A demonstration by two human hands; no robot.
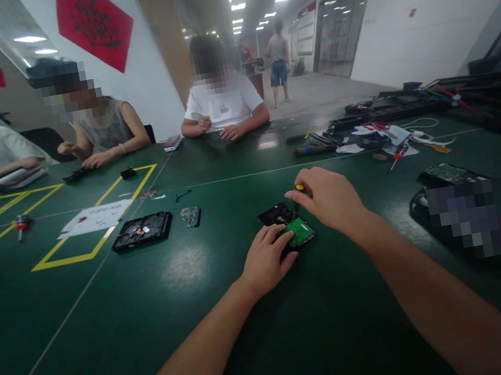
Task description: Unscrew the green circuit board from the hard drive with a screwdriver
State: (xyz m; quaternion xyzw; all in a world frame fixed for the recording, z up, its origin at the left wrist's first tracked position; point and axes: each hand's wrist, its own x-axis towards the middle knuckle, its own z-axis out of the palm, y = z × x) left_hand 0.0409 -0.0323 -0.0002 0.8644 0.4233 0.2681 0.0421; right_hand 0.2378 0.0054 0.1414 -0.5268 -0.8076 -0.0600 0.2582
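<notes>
A small hard drive [303, 234] with a green circuit board and a black casing lies on the table in front of me. My left hand [269, 255] holds it from the left, fingers across its top and thumb along the near edge. Above the drive's right corner, my right hand [327, 196] is closed around a small screwdriver [299, 187], whose yellow handle end shows between thumb and fingers. Its shaft and tip are hard to make out, so I cannot tell whether it touches a screw.
Left of the drive are a loose circuit board [191, 216], a black hard drive [142, 231] and a paper sheet [95, 218]. Tools and cables [320, 143] lie back right; a partly blurred dark object [423, 215] is nearer. Several people sit across the green table [126, 338].
</notes>
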